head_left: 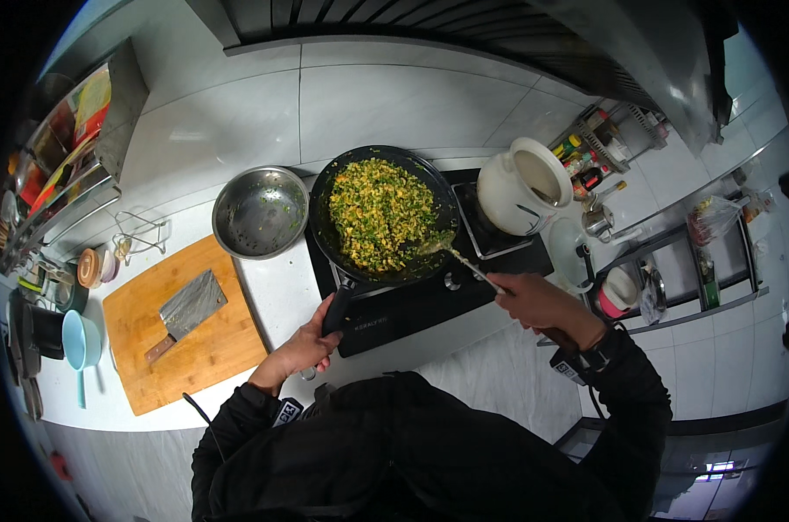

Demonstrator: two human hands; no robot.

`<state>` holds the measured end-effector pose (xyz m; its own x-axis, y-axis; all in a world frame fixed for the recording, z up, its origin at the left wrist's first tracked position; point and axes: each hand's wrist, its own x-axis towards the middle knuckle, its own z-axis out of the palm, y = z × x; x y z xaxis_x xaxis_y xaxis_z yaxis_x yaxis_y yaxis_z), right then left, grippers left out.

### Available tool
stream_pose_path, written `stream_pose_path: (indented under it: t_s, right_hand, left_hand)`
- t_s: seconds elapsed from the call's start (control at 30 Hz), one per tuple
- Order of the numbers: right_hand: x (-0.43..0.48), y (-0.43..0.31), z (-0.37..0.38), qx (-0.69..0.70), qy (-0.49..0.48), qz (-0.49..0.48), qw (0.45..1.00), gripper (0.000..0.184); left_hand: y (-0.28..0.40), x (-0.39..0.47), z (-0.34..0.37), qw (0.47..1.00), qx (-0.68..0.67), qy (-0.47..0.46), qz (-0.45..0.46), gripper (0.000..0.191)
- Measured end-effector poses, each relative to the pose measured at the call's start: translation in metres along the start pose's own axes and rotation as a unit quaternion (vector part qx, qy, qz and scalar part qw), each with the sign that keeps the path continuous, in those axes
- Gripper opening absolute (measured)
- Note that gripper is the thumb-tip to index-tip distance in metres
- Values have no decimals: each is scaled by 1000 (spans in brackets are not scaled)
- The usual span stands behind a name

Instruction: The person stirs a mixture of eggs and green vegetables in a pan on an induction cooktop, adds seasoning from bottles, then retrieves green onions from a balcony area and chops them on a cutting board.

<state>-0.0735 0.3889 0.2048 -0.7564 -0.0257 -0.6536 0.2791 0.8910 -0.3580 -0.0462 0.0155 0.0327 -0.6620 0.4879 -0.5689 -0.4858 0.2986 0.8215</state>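
My left hand (pixel 307 340) is closed round the black handle of a frying pan (pixel 448 196), which stands on the left side of a black gas stove (pixel 394 320). Chopped yellow and green food (pixel 381 215) fills much of the pan. In my right hand (pixel 546 301) is the handle of a metal spatula (pixel 476 269); its blade, coated with bits of food, rests in the pan's right side, partly hidden by the food. A steel bowl (pixel 260 212) with green scraps inside stands just left of the pan.
At left, a cleaver (pixel 193 305) lies on a wooden cutting board (pixel 218 372), beside a light blue ladle (pixel 81 339). A white ceramic pot (pixel 509 189) occupies the right burner. Further right are a glass lid (pixel 564 251) and a rack of bottles (pixel 590 153). A range hood (pixel 433 32) overhangs the stove.
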Motion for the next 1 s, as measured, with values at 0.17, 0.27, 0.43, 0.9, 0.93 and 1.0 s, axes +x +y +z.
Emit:
stream_pose_path:
  t_s: [0.17, 0.27, 0.43, 0.9, 0.93, 1.0]
  right_hand:
    - [47, 6, 26, -167, 136, -169, 962, 45]
    - [58, 2, 16, 92, 27, -41, 995, 50]
    - [38, -2, 20, 559, -64, -103, 820, 58]
    - [87, -57, 70, 128, 362, -307, 871, 22]
    - [91, -61, 72, 74, 403, -300, 861, 31]
    - [94, -65, 73, 2, 459, -250, 853, 42]
  left_hand:
    - [-6, 1, 0, 1000, -22, -5, 7, 81]
    - [-10, 4, 0, 999, -32, -1, 14, 81]
    - [-13, 5, -1, 1000, -25, -2, 17, 82]
    - [-17, 10, 0, 998, -48, -11, 26, 82]
    - [-18, 10, 0, 998, -48, -10, 27, 82]
    - [-18, 11, 0, 999, -45, -7, 27, 82]
